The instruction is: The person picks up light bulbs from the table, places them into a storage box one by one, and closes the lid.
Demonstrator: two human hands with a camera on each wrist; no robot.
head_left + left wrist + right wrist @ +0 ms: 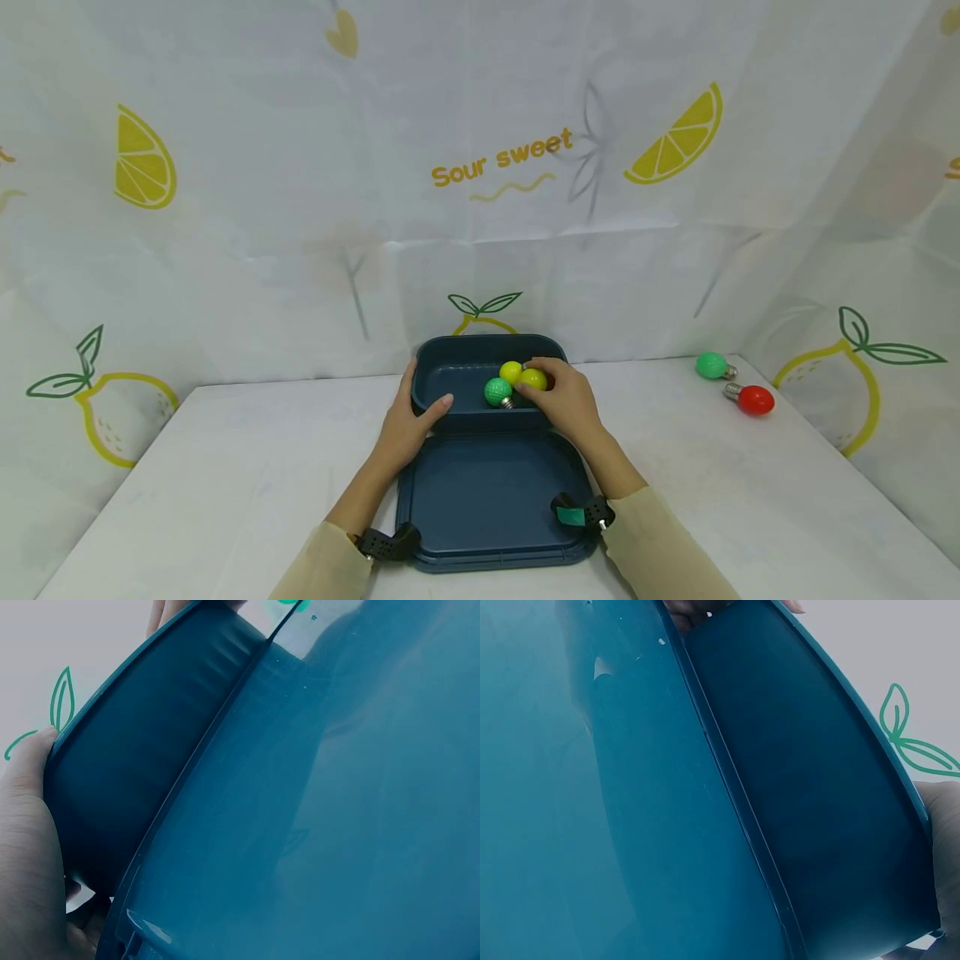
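Observation:
A dark blue plastic box [480,421] stands at the back of the table, open side up. My left hand [405,429] grips its left side, thumb over the front rim; the left wrist view shows that hand against the box wall [142,750]. Over the box's right part, my right hand [566,400] pinches a yellow light bulb [533,379] between thumb and fingers. Beside it in the box are another yellow bulb [511,372] and a green bulb [497,391] with a metal screw base. The right wrist view hides the pinched bulb behind the box wall [810,780].
Directly in front of the box lies a matching blue lid [495,500], between my forearms. A green bulb [711,365] and a red bulb [755,400] lie on the white table [285,467] at the far right. A printed white cloth [300,167] hangs behind.

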